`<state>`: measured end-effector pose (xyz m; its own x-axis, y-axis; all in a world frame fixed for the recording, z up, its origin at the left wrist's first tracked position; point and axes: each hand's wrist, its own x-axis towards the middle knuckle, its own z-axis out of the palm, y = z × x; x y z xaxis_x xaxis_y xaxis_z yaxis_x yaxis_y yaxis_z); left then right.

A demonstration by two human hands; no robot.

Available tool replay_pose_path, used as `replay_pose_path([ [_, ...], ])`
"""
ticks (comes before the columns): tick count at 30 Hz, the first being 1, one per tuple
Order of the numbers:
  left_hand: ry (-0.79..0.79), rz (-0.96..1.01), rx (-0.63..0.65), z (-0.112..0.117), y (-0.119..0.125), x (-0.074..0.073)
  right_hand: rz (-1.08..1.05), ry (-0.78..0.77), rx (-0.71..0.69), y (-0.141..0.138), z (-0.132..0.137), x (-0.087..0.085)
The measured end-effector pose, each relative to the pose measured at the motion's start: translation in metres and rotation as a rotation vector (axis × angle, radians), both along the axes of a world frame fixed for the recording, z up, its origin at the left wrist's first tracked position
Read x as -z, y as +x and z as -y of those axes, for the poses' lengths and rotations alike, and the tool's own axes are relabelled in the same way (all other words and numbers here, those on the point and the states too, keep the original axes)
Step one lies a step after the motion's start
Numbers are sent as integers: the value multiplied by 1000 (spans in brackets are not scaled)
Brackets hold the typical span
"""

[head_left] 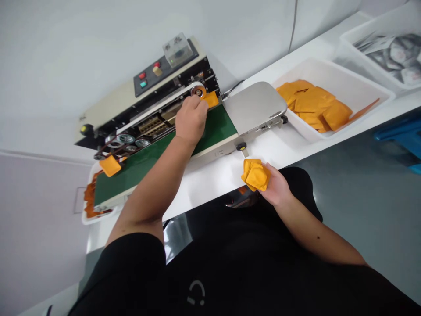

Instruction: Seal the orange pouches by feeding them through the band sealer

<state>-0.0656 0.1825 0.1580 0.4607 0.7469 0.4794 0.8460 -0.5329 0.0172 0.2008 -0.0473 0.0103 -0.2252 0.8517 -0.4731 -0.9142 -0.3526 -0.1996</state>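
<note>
Orange pouch (212,99) beside the metal wheel (198,91), pinched by the left hand (192,118), fingers closed; left forearm (161,180) extended across the green belt (138,163). Right hand (277,186), half-curled, holds stacked pouches (256,175) near the tabletop (204,186) edge.

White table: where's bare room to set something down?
Front strip of the table, bordered by the machine, left forearm and held orange packets. Also the metal plate, bordered by the green belt. Crowded: packet-filled bin; belt around the left hand.

1. A white table (197,188) runs from lower left to upper right.
2. On it, left of centre: a belt machine (158,96).
3. Right: a white bin (365,87).
4. Upper right: a second bin (353,61).
5. Left edge: a third bin (90,220).
</note>
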Motion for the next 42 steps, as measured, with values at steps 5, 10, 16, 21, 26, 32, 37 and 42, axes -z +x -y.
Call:
replay_pose_path([
  [5,41,-50,-94,14,-14,-6,-13,-118,-7,0,1,-10],
  [10,107,-27,-45,72,-12,-12,13,-131,-9,-3,3,-17],
  [16,-3,-94,338,206,39,33,63,-76,-42,-10,6,-16],
  [21,-231,-174,440,244,76,72,38,-65,-101,-16,9,-21],
  [26,-329,-216,384,245,78,81,50,-80,-124,-20,11,-28],
  [32,-288,-70,509,249,70,77,94,-73,-161,-22,18,-28],
  [37,-196,18,584,244,64,70,78,-29,-133,-18,19,-29],
  [42,-34,91,588,225,52,51,46,-32,-111,-16,16,-35],
])
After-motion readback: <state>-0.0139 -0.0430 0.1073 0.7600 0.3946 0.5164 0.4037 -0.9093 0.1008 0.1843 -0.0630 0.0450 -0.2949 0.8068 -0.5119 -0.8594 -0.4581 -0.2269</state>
